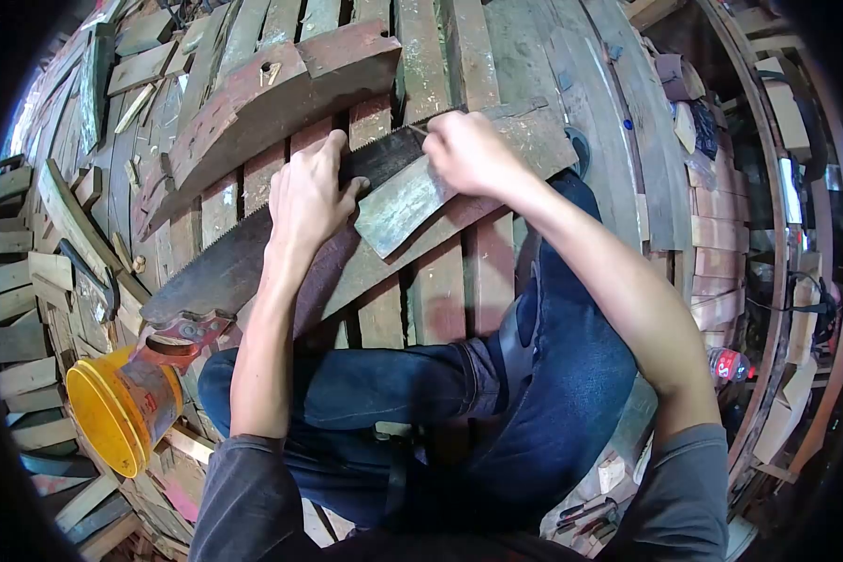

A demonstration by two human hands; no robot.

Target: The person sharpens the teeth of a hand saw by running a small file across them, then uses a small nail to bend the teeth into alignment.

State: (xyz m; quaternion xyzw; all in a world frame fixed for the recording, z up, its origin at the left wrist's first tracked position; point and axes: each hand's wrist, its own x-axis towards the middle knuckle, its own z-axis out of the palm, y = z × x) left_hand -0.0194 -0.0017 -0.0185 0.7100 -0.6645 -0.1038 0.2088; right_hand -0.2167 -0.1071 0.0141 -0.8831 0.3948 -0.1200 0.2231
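Observation:
A handsaw [220,272] lies slantwise before me, its toothed edge turned away and its reddish wooden handle [183,337] at lower left. My left hand [309,187] is closed over the blade near its middle, thumb on the near side. Farther along, toward the blade's narrow end, my right hand [468,155] is closed at the toothed edge. From its fingers pokes a slim file [420,129], mostly hidden by the hand. Against the near side of the blade rests a pale wood block [405,211], on top of a longer plank [347,281].
A thick curved timber [262,103] lies beyond the saw on the slatted floor [440,281]. At left stand a yellow bucket [112,412] and a second, dark-handled tool [89,281]. Stacked wood pieces line both sides. A plastic bottle [726,363] is at right.

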